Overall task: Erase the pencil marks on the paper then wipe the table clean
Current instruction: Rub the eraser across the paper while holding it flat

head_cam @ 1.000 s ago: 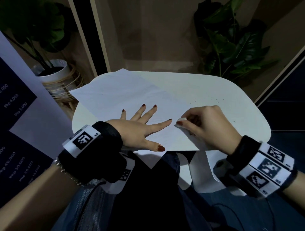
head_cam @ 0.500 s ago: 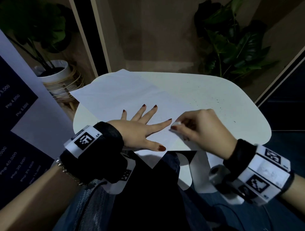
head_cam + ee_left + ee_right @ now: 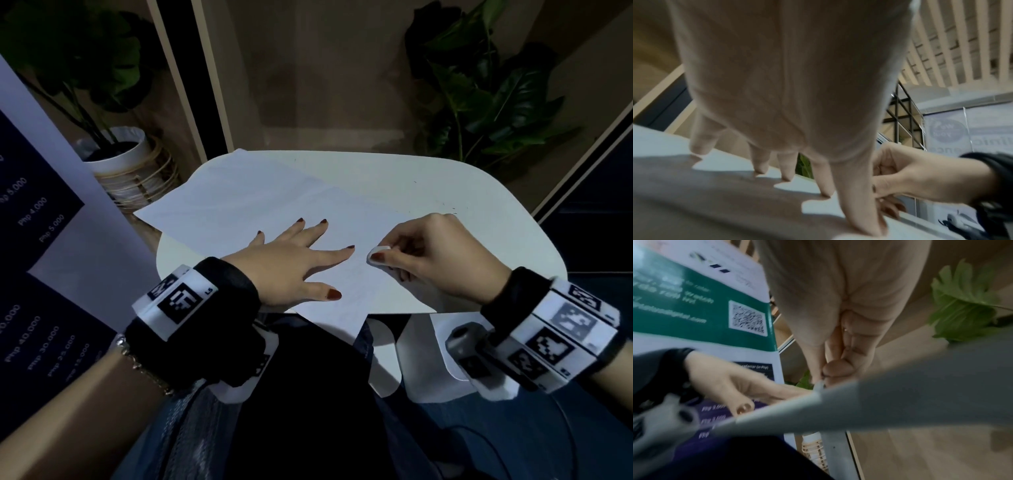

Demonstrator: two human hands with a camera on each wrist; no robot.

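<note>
A large white sheet of paper (image 3: 246, 209) lies askew on the small white table (image 3: 479, 212), its near corner hanging over the front edge. My left hand (image 3: 294, 260) presses flat on the paper with fingers spread. In the left wrist view the left fingertips (image 3: 760, 168) touch the sheet. My right hand (image 3: 438, 260) pinches a small white eraser (image 3: 378, 251) between thumb and fingers, its end on the paper just right of the left index finger. The right wrist view shows only a sliver of the eraser (image 3: 819, 384) below the thumb.
Dark eraser crumbs (image 3: 448, 209) speckle the table's right side. A potted plant in a white pot (image 3: 120, 150) stands left of the table, and a leafy plant (image 3: 489, 96) behind right. A printed banner (image 3: 41, 240) stands close at left. My lap is under the front edge.
My right hand with the eraser slid left toward the left index finger, then back a little to the right. The left hand stayed flat on the paper.
</note>
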